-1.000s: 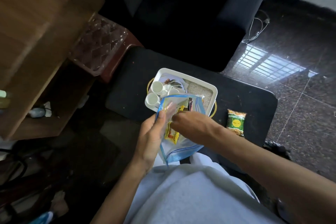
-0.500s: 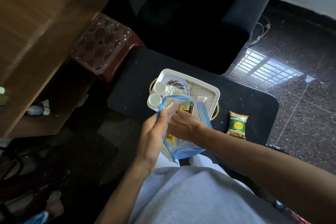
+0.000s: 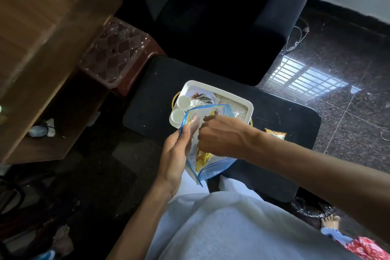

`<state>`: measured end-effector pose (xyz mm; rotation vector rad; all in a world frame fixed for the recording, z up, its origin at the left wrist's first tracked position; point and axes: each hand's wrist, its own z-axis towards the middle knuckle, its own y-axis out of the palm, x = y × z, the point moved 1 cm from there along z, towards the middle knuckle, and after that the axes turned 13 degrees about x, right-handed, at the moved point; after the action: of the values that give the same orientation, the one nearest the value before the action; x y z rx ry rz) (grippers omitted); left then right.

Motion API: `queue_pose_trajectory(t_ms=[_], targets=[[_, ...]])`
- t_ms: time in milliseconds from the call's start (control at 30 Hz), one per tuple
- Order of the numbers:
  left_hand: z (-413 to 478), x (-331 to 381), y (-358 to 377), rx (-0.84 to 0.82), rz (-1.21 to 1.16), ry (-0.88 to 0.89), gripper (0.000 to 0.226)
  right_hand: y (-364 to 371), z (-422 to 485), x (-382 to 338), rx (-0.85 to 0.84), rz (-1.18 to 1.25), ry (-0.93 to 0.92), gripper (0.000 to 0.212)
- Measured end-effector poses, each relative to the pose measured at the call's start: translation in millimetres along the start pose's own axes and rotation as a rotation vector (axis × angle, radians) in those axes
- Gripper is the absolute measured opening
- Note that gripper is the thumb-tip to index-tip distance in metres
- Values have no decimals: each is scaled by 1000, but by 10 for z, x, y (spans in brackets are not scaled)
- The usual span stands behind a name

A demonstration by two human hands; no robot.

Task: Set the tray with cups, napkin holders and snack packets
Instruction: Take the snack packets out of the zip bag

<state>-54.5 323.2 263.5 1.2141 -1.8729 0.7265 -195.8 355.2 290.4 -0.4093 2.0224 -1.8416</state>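
Yellow foil snack packets [image 3: 202, 157] sit low inside a clear zip-seal plastic bag with a blue rim [image 3: 214, 170], which is held just above the near edge of the white rectangular plastic tray [image 3: 250, 105]. The left hand [image 3: 174, 155] pinches the bag's left lip, its fingers [image 3: 193, 121] showing through the film. The right hand [image 3: 221, 136] is in the bag's mouth with its fingers curled. I cannot tell whether they have closed on a packet, since the knuckles hide it.

To do this step well, the left hand should keep the mouth wide and steady. The right should take one packet by its top edge, lift it straight out and lay it on the bare woven mat [image 3: 240, 110] at the tray's right. Two small white cups [image 3: 184, 101] already stand at the tray's left. An orange-topped snack packet [image 3: 275, 133] lies on the black counter [image 3: 152, 99], right of the tray.
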Motion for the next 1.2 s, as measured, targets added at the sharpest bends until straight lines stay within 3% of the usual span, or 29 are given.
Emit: queue_pose_trajectory(t_ms=[200,300,433,500,600,667,733,967,1200], targets=[[-10,29,-95,21,83,0,39,-678,-327,116,57,-64,-1,31],[-16,10,-132,64,67,-16,45,-1072,-572,262,139,52,86,37],[-28,-19,-182,108,58,-22,38,-1269,-1084,530,490,281,366,43],[-20,-38,-188,136,31,-33,35,-1225,-1315,639,609,274,492,26],[-53,-42,-155,136,-76,-11,33,-827,-1677,884,630,286,773,27],[-98,-24,-114,119,-129,0,36,-347,-1884,1071,573,446,1051,37],[-137,-5,-73,105,-140,26,40,228,-2011,1195,547,617,1272,30],[-211,71,42,114,-160,76,48,2044,-2110,1285,442,742,1862,28],[-283,29,189,137,-156,97,48,2870,-1882,1237,438,925,2325,33]])
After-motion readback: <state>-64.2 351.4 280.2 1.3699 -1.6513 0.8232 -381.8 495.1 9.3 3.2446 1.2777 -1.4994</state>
